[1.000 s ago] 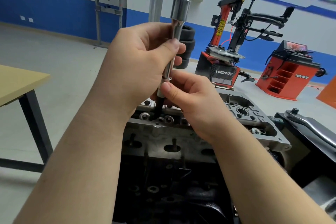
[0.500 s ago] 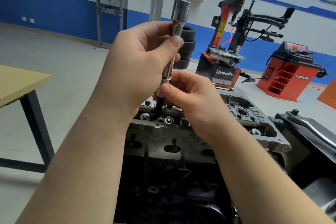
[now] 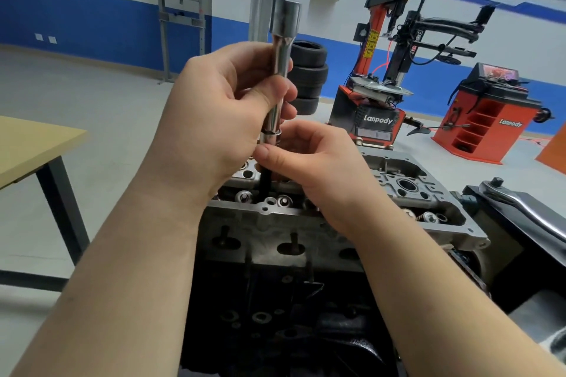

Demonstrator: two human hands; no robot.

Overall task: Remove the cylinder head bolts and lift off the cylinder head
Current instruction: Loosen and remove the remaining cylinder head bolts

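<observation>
A grey cylinder head (image 3: 407,190) sits on a dark engine block (image 3: 284,309) in the lower middle of the head view. Over its left end my left hand (image 3: 214,113) grips a long chrome socket extension (image 3: 280,64), held nearly upright with its wide end on top. A black bolt shank (image 3: 264,185) hangs from the tool's lower end and reaches down to the head's top face. My right hand (image 3: 318,168) pinches the joint where tool and bolt meet. Both forearms cover much of the head.
A chrome ratchet handle (image 3: 526,208) lies on a dark surface at the right. A wooden table with black legs (image 3: 33,144) stands at the left. Behind are stacked tyres (image 3: 307,76), a red tyre changer (image 3: 379,101) and a red wheel balancer (image 3: 487,119).
The socket extension and both hands have barely shifted; the grip is the same.
</observation>
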